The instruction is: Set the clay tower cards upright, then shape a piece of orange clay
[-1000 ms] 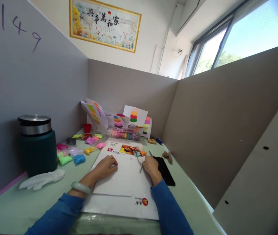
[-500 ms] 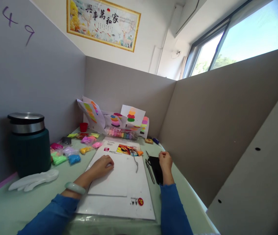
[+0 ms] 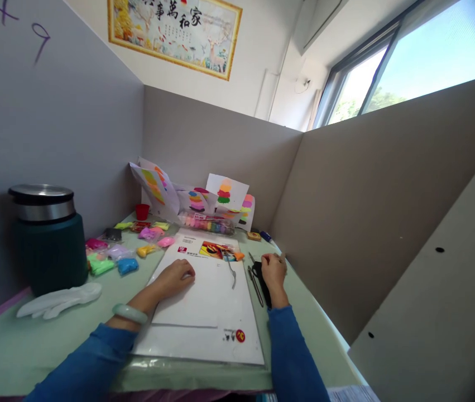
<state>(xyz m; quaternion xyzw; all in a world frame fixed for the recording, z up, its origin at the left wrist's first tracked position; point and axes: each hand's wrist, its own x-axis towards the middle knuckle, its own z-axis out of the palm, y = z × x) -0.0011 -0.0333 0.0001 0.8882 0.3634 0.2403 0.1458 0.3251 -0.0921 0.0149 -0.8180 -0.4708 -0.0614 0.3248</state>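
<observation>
My left hand rests on a blank white sheet of paper, its fingers curled in and nothing visible in them. That sheet lies on a larger printed white board. At the right, my right hand is pinched closed over a black pouch and hides part of it. Whatever its fingertips hold is too small to make out. Just left of the pouch lie a thin metal tool and, on the board, a curved metal tool. An orange clay lump sits near the board's far edge.
Several bagged clay packs lie at the left, near a dark green jar and white gloves. Colour-marked papers, a pack of coloured clay and a red cup stand behind. Grey partitions enclose the table.
My right hand has shifted a little left and turned, covering more of the black pouch. My left hand stays on the paper. The camera view has tilted slightly downward.
</observation>
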